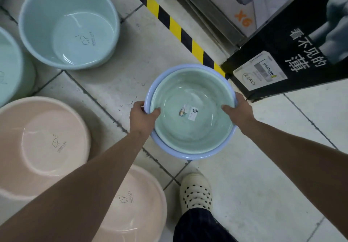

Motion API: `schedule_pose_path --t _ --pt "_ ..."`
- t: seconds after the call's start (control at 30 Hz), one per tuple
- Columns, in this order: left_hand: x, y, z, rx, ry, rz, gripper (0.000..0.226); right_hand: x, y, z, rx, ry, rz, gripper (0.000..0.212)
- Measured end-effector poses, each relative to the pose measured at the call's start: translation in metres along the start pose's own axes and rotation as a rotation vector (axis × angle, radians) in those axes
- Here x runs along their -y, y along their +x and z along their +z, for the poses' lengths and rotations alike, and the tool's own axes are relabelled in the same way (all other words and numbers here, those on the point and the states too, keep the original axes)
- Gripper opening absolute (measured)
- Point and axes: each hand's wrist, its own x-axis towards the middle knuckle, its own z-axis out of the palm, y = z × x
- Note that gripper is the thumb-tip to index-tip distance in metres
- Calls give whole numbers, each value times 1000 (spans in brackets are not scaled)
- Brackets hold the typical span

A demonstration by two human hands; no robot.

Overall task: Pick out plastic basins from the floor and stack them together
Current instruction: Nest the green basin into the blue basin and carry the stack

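Single head-worn view, steeply downward and close over the tiled floor [254, 166], wide-angle, no second view.

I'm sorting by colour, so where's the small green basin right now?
In the head view, the small green basin sits nested inside the blue basin, centre frame, gripped at its rims by the left hand and right hand, just below the black box.
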Motion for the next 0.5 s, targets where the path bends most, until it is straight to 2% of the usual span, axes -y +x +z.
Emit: schedule_pose_path --t 0.17,0.27,0.33,0.5 --pt "-11 -2 -16 127 53 -59 41 8 -17 -15 55 -127 21 68" --pt "-19 -17 -47 122 181 -56 37 20 -49 -21 48 -364 -203 70" --pt "-20 -36 -73 101 254 -50 31 29 -78 -19 95 -493 -362 63" --pt "-4 -99 -145 11 290 -94 25 63 -154 14 392 -550 -608 57"
